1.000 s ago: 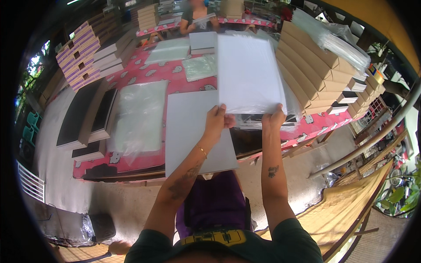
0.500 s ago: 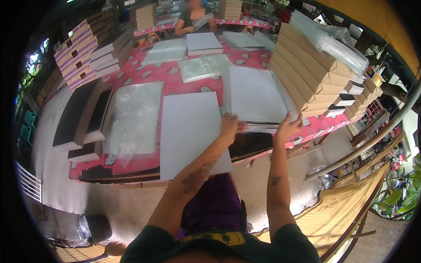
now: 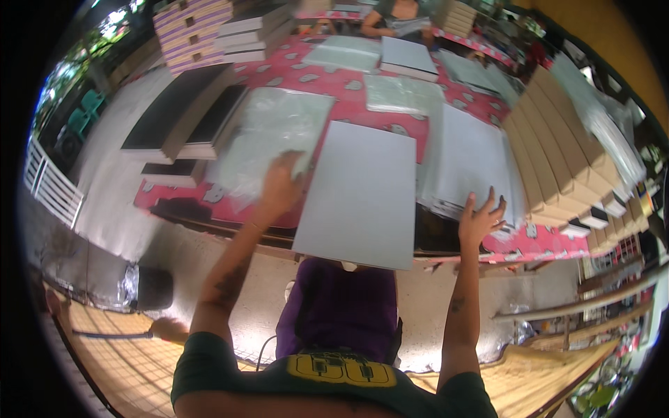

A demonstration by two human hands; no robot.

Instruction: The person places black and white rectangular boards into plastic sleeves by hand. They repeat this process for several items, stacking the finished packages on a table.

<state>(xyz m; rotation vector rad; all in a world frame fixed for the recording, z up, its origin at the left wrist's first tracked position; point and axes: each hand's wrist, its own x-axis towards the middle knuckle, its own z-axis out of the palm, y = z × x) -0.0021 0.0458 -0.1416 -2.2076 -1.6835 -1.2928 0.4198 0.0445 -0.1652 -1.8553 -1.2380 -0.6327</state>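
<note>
My left hand (image 3: 282, 184), smeared by motion, is over the near right part of a pile of clear plastic sleeves (image 3: 282, 122). Its fingers look stretched out, and I see nothing in them. A large white board or sheet (image 3: 359, 191) lies between my hands, its near end jutting past the table edge. To its right is a stack of white sheets in clear plastic (image 3: 474, 150). My right hand (image 3: 481, 217) is open at the near edge of this stack, fingers spread; whether it touches is unclear.
Thick black-topped stacks (image 3: 178, 115) stand at the left on the pink patterned table cover (image 3: 341, 87). Folded brown boxes (image 3: 557, 150) rise at the right, with plastic on top. Another stack of white sheets (image 3: 408, 56) lies farther back, near a person (image 3: 397, 17) holding plastic.
My left hand has left the bagged stack and moved left over the plastic sleeves. My right hand has loosened from that stack's near edge and spread its fingers. The view has swung left.
</note>
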